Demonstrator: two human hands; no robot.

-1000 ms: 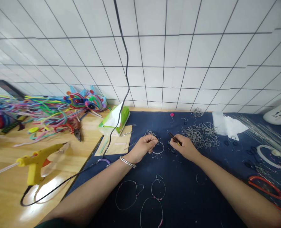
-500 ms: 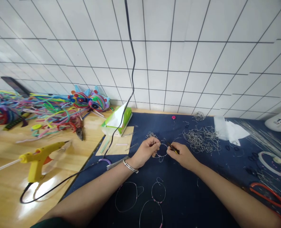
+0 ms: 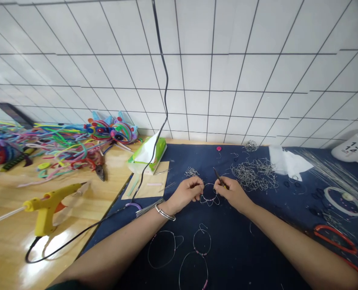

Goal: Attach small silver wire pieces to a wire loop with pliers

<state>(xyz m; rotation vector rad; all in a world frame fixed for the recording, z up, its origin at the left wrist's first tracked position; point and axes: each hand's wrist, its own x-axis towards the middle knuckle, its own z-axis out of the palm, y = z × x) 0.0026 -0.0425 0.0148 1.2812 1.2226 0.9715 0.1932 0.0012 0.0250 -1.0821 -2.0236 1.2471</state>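
A small wire ring (image 3: 209,199) with pink beads and several thin loops along its lower edge is held up between both hands. The fingertips of my left hand (image 3: 191,190) pinch its left side. My right hand (image 3: 232,192) is closed around slim dark pliers (image 3: 218,176) with a bit of yellow on the handle. The thumb and finger of that hand also touch the right side of the ring. The plier tips point up and away from the ring. On the dark cloth nearer me lie larger beaded wire rings (image 3: 161,249) and a figure-eight pair (image 3: 202,240).
Tangled wire pieces (image 3: 254,175) lie to the right, with a smaller heap (image 3: 192,172) behind my left hand. A tissue pack (image 3: 148,155), a yellow glue gun (image 3: 50,205) and coloured strips (image 3: 55,145) are left. Orange-handled tool (image 3: 335,239) and white mug (image 3: 352,149) stand right.
The small ring has turned, so more of its loops show below. My right hand has shifted slightly, and the plier tips now point further upward, off the ring.
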